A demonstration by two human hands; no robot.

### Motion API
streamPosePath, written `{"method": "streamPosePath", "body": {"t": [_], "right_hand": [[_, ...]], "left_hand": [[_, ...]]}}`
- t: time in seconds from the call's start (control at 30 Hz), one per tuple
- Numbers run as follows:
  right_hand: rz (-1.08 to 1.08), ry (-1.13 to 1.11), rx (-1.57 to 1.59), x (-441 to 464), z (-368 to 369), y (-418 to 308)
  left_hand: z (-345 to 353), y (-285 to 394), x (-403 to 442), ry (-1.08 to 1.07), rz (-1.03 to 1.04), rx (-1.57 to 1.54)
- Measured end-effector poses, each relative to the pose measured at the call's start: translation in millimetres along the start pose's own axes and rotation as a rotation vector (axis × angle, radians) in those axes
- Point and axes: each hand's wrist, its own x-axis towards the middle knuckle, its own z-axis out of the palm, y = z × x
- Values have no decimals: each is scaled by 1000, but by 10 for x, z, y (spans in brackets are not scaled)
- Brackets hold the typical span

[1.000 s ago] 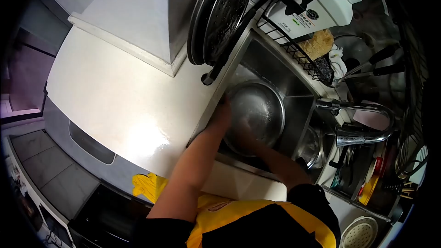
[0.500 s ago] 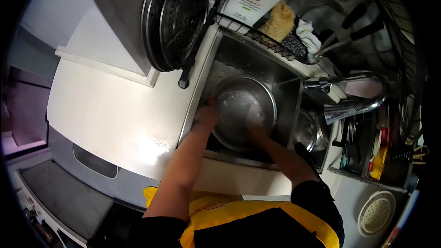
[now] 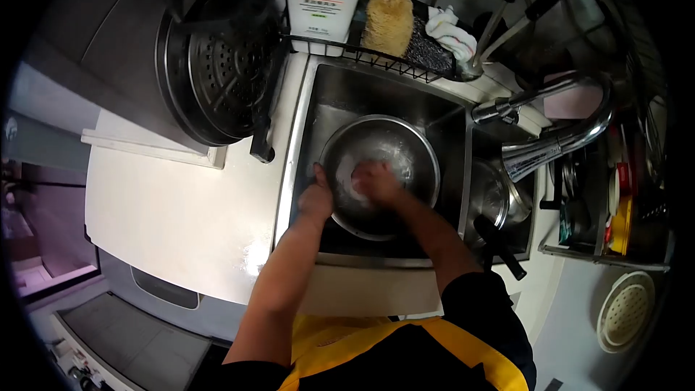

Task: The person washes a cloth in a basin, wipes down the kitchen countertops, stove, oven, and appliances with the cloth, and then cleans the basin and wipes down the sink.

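Observation:
A round stainless steel bowl (image 3: 418, 192) rests in the large sink basin (image 3: 450, 156). My left hand (image 3: 316, 197) grips its left rim, thumb up along the outer edge. Inside the bowl is my right hand (image 3: 375, 182), smeared by motion, over a pale wet patch on the bottom. Whether its fingers hold anything is hidden by the blur.
A chrome faucet (image 3: 557, 146) reaches over the smaller basin, where a pan with a black handle (image 3: 499, 247) lies. Behind the sink, a wire rack holds a white jug (image 3: 321, 11), a loofah (image 3: 389, 22) and a white cloth (image 3: 450, 32). Steamer pans (image 3: 230, 76) stand left.
My right hand has moved left and up within the bowl. My left hand stays at the rim. The camera view has shifted and turned slightly.

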Motion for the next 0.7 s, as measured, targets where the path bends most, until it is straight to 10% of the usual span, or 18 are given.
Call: {"method": "streamPosePath", "body": {"t": [0.17, 0.23, 0.27, 0.33, 0.47, 0.6, 0.7], "right_hand": [[688, 7, -278, -58, 184, -168], [-135, -49, -336, -281, -198, -252], [-115, -33, -338, -308, -173, -270], [526, -12, -112, -381, -89, -151], [775, -546, -65, -100, -508, -318], [150, 285, 153, -36, -636, -658], [533, 630, 655, 119, -1183, -1284]], "left_hand": [[-38, 36, -27, 18, 6, 44], [-70, 40, -26, 16, 5, 42], [-69, 52, -46, 5, -2, 23], [22, -45, 13, 58, 12, 28], [197, -283, 157, 529, 388, 148], [-45, 25, -169, 403, 793, -5], [162, 183, 119, 421, 1519, -107]]}}
